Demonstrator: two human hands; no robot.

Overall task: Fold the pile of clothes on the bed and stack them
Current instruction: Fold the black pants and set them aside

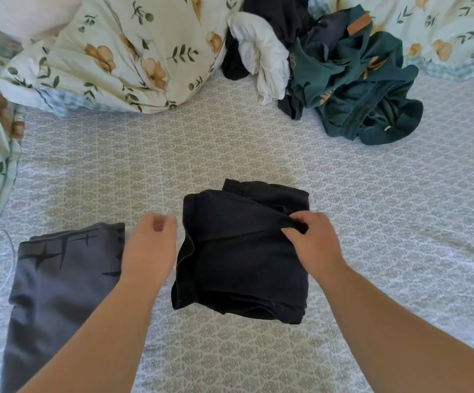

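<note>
Across the patterned bed sheet (258,143), a floral duvet (117,58) is bunched along the far edge beside the unfolded pile of clothes (343,75) — green, white and dark. Nearer, a folded grey garment (60,285) lies left of a folded black garment (238,251). Right hand (312,239) pinches its top flap; left hand (151,245) hovers, fingers loosely curled, holding nothing. Best press that flap flat, edges squared, before stacking — the soft bed invites slumping

A folded black garment (238,251) of matt, soft cloth is lying on the bed sheet (372,236), a thin printed woven fabric. A grey shirt (60,279) is showing smooth matt cotton. A teal sweatshirt (357,89) is looking fleecy, bearing a tan leather-like patch (359,24).
</note>
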